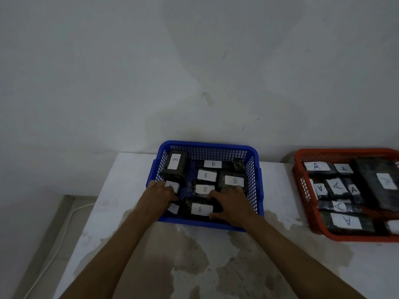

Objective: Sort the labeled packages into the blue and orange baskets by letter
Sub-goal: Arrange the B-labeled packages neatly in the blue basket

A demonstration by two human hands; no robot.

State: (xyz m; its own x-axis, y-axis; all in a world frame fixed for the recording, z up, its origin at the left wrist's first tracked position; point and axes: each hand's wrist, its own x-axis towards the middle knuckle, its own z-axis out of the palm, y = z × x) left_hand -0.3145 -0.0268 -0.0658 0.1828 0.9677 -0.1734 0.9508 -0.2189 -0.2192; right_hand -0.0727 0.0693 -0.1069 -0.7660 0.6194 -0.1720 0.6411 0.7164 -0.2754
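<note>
A blue basket (207, 145) stands at the table's far edge and holds several dark packages with white labels marked B. Both my hands reach over its near rim. My left hand (160, 196) and my right hand (232, 205) grip the two ends of a dark package labeled B (200, 209) lying at the front of the basket. To the right, an orange basket (302, 190) holds several dark packages marked A (316, 167).
The white table (216, 266) has worn, stained patches in front of the baskets. A grey wall rises right behind them. A white cable (62, 234) runs along the floor to the left of the table.
</note>
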